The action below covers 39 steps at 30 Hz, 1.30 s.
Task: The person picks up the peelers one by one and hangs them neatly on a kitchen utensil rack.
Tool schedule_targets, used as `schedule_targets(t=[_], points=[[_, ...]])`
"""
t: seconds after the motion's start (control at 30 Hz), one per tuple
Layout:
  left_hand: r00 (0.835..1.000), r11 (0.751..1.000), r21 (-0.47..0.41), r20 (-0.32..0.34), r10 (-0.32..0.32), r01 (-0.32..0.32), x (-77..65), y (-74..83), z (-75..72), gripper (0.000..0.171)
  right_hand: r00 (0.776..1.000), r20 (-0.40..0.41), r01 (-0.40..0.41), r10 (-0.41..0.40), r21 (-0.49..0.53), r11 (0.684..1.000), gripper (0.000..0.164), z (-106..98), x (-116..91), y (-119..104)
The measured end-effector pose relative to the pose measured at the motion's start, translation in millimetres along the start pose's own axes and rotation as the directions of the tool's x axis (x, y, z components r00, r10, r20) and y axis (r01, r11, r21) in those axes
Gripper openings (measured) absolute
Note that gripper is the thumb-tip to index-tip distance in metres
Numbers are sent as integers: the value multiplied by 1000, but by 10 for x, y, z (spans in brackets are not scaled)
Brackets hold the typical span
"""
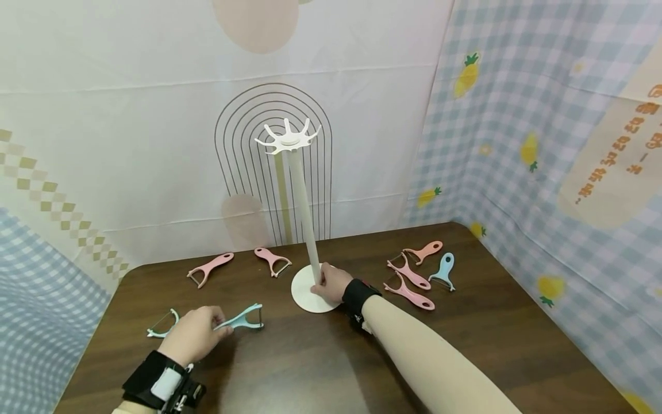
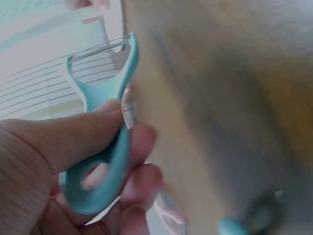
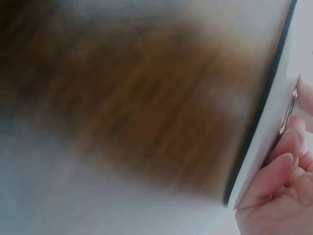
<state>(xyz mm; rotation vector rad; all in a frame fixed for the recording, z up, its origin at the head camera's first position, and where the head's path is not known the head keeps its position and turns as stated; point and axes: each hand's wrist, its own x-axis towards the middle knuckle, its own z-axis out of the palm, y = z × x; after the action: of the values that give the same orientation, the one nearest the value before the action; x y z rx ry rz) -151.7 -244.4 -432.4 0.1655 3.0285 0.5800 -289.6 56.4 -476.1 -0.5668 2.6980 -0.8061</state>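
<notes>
My left hand (image 1: 195,332) holds a light blue Y-shaped peeler (image 1: 241,320) by its handle, blade end pointing right. In the left wrist view the thumb presses the peeler's neck (image 2: 100,93) while fingers curl behind the looped handle. A white stand (image 1: 304,213) with a ring of hooks on top rises from a round base (image 1: 304,300); the hooks carry nothing. Low on its pole, my right hand (image 1: 333,283) grips the stand, fingers bent close above the base. A second light blue peeler (image 1: 173,317) lies partly hidden behind my left hand.
Two pink peelers (image 1: 212,267) (image 1: 271,260) lie left of the stand, toward the back. To its right is a group of pink peelers (image 1: 414,296) with one blue peeler (image 1: 445,268). Patterned cloth (image 1: 372,144) hangs behind and beside the brown table (image 1: 289,374).
</notes>
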Motion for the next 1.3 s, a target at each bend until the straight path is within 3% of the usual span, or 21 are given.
schedule_targets(t=[0.17,0.37,0.63,0.83,1.0,1.3], points=[[997,996,-78,-75,32,-38,75,39,-153,9,1000,5,-12,12,-3,1000,29,-4,-4,1],[985,989,-109,-148,83,-100,182,71,-353,7,1000,4,-11,11,-3,1000,29,-15,-28,-23],[967,981,-149,-239,86,-124,283,157,-660,14,999,19,-26,26,10,1000,30,-24,2,-35],[953,970,-184,-286,103,-160,320,241,-774,13,999,18,-31,31,4,999,34,17,55,7],[920,965,-173,-371,124,-200,356,310,-808,11,999,20,-43,43,14,999,33,11,48,-2],[864,931,-251,-490,116,-267,459,497,-952,14,999,13,-42,41,19,999,30,-13,-14,-33]])
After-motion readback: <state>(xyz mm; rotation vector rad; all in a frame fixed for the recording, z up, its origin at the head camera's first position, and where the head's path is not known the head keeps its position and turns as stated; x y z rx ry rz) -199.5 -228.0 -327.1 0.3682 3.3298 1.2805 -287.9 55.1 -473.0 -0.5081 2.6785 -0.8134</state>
